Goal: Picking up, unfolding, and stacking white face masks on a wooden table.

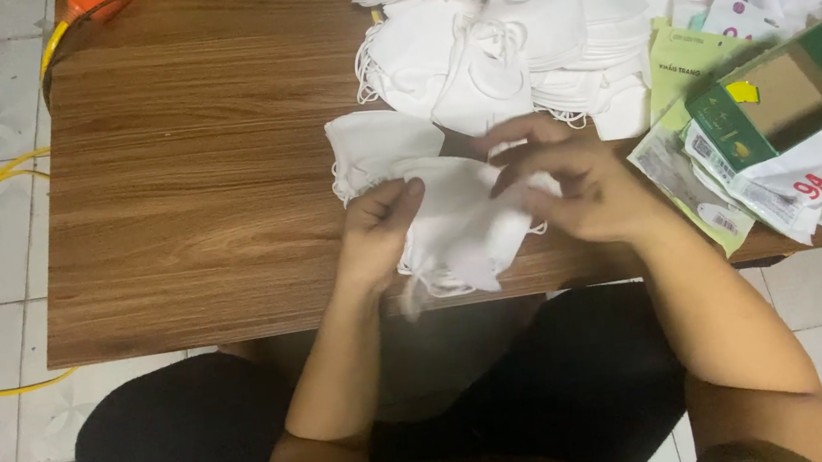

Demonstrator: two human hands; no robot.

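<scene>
Left hand and right hand are pinching, fingers closed, apparently 2 white masks overhanging the table edge; loosening grip risks dropping them.

On the brown wood-grain worktop, a heap of white fabric face masks lies at the far edge. Flat printed packaging sleeves lie right. One folded white mask lies left of both hands.
</scene>
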